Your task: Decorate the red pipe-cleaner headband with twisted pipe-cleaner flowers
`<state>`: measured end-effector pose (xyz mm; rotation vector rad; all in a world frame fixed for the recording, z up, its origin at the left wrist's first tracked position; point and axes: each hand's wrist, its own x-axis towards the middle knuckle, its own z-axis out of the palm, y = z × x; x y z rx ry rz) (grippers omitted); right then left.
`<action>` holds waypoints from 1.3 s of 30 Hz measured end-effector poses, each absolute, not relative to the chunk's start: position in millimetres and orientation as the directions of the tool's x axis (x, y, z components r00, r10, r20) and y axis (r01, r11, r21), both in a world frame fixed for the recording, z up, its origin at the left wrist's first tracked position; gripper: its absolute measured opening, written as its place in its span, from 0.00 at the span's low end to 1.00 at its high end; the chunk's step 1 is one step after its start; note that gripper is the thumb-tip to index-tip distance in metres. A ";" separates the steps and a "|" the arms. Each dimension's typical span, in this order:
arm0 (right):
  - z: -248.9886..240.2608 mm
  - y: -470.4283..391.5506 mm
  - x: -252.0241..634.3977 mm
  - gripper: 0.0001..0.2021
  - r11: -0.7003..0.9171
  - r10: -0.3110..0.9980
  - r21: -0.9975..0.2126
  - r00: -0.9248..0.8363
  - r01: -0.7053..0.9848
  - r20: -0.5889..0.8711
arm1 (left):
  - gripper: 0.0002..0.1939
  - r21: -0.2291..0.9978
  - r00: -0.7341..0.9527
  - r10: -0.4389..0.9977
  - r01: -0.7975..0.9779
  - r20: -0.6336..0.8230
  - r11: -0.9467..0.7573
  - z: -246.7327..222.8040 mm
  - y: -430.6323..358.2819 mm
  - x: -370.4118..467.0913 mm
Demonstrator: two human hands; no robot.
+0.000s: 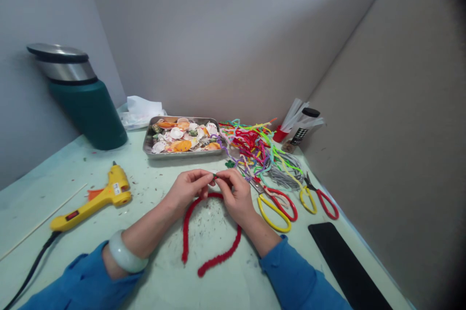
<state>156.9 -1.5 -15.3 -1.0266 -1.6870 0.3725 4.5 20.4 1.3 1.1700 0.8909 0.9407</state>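
Note:
Both sets of fingertips meet over the table, pinching a small green and red piece [215, 177]; its kind is too small to tell. My left hand [191, 188] is closed on the piece's left side. My right hand [236, 193] closes on it from the right. Beneath the hands lies a curved red fuzzy band [186, 232], shaped like a headband, with its two ends toward me. Its upper right part is hidden by my right hand. Just beyond the right hand rests a small green flower-like piece [230, 164].
Left are a yellow glue gun [105, 196], a thin stick [43, 221] and a green thermos [87, 111]. A metal tray [185, 155] of shells stands behind. Right are tangled pipe cleaners [251, 142], yellow-and-red scissors [274, 205], smaller scissors [320, 196] and a black strip [345, 264].

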 end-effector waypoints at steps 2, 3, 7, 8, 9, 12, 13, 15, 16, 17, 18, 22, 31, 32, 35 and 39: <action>-14.9 -1.5 157.0 0.04 0.578 0.780 -0.690 -0.043 0.436 0.625 | 0.12 0.981 0.351 0.933 -0.135 -0.084 0.140 2.1 20.1 5.2; -14.9 -1.4 157.1 0.04 0.577 0.781 -0.693 -0.041 0.432 0.624 | 0.12 0.980 0.350 0.933 -0.137 -0.085 0.141 2.5 20.2 5.5; -16.6 -0.4 157.6 0.04 0.560 0.795 -0.720 -0.022 0.409 0.606 | 0.11 0.978 0.346 0.935 -0.154 -0.080 0.141 2.3 21.0 6.1; -17.3 0.0 157.7 0.04 0.550 0.803 -0.732 -0.014 0.402 0.596 | 0.11 0.978 0.345 0.935 -0.154 -0.080 0.140 1.7 21.1 6.1; -18.0 0.3 157.9 0.03 0.540 0.811 -0.743 -0.009 0.395 0.585 | 0.11 0.979 0.343 0.936 -0.152 -0.080 0.139 1.1 21.2 6.1; -19.6 0.9 158.4 0.03 0.523 0.825 -0.760 -0.006 0.385 0.565 | 0.11 0.981 0.334 0.939 -0.142 -0.077 0.131 -0.2 20.8 6.1; -20.0 1.0 158.6 0.02 0.520 0.828 -0.763 -0.010 0.384 0.560 | 0.11 0.982 0.332 0.940 -0.139 -0.077 0.130 -0.2 20.6 6.2; -20.6 1.2 159.0 0.03 0.515 0.835 -0.771 -0.018 0.375 0.550 | 0.11 0.983 0.331 0.941 -0.135 -0.075 0.125 0.4 20.2 6.3; -20.7 1.4 159.2 0.03 0.511 0.840 -0.776 -0.024 0.368 0.542 | 0.11 0.984 0.329 0.942 -0.132 -0.073 0.122 0.8 20.1 6.3; -20.9 1.6 159.4 0.03 0.507 0.846 -0.783 -0.030 0.360 0.533 | 0.11 0.985 0.325 0.943 -0.128 -0.072 0.119 1.2 20.1 6.4; -20.9 1.8 159.6 0.04 0.501 0.851 -0.791 -0.035 0.351 0.523 | 0.11 0.986 0.321 0.945 -0.122 -0.070 0.115 1.3 20.3 6.6; -21.0 2.3 159.7 0.05 0.465 0.873 -0.818 -0.025 0.339 0.486 | 0.12 0.992 0.304 0.951 -0.089 -0.061 0.092 0.2 22.0 7.2; -26.0 4.7 161.4 0.06 0.431 0.897 -0.851 -0.040 0.301 0.441 | 0.11 0.995 0.316 0.947 -0.062 -0.051 0.074 -0.7 21.8 7.2; -26.5 4.9 161.6 0.06 0.427 0.900 -0.856 -0.042 0.292 0.435 | 0.11 0.995 0.319 0.946 -0.062 -0.053 0.077 -0.7 21.6 6.9; -27.2 5.5 161.3 0.05 0.404 0.912 -0.874 -0.042 0.268 0.409 | 0.10 0.995 0.332 0.942 -0.064 -0.053 0.078 -1.3 21.5 6.2; -27.7 6.4 160.4 0.05 0.387 0.920 -0.890 -0.032 0.242 0.391 | 0.11 0.994 0.328 0.943 -0.068 -0.058 0.085 -1.0 21.3 7.9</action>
